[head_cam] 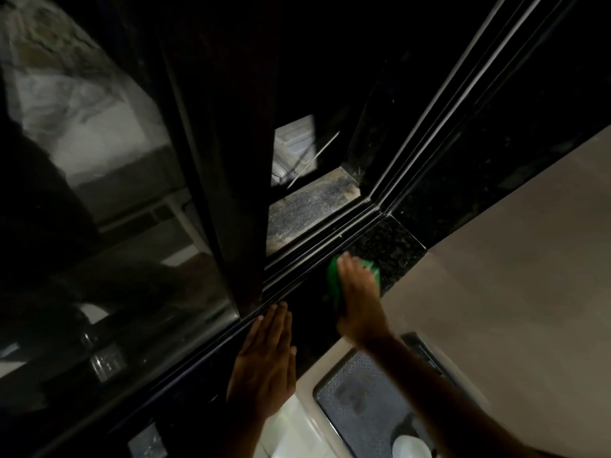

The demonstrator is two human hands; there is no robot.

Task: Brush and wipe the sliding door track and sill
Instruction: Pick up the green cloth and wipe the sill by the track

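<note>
Pressed flat under the right hand (358, 285), fingers nearly straight and close together, tips toward the rails: a bright green cleaning cloth or pad (334, 280), too blurred to say which; not gripped in a fist, more pinned by the palm and laid fingers against the dark speckled polished-stone sill (393, 239). Spread flat beside it, nearer the camera: the left hand (264, 361), fingers extended and together, holding nothing, fingertips just at the edge of the black metal sliding door track (317, 246), probably braced for balance.

Outward from the hands: parallel dark rails of the track running diagonally, the dark-framed glass sliding door panel (139, 193) standing in them on the left; beyond the rails, an outer ledge of grey speckled stone (304, 206), visibly dusty and streaked with pale grime.

Judged on progress: wiping stage under way on the inner sill, roughly midway at best; no brush anywhere in view, so brushing either done or impossible to tell; rail grooves too dark to judge clean or dirty; outer ledge plainly left to do; sill stretch toward the left also unconfirmed in the dim light.
</note>
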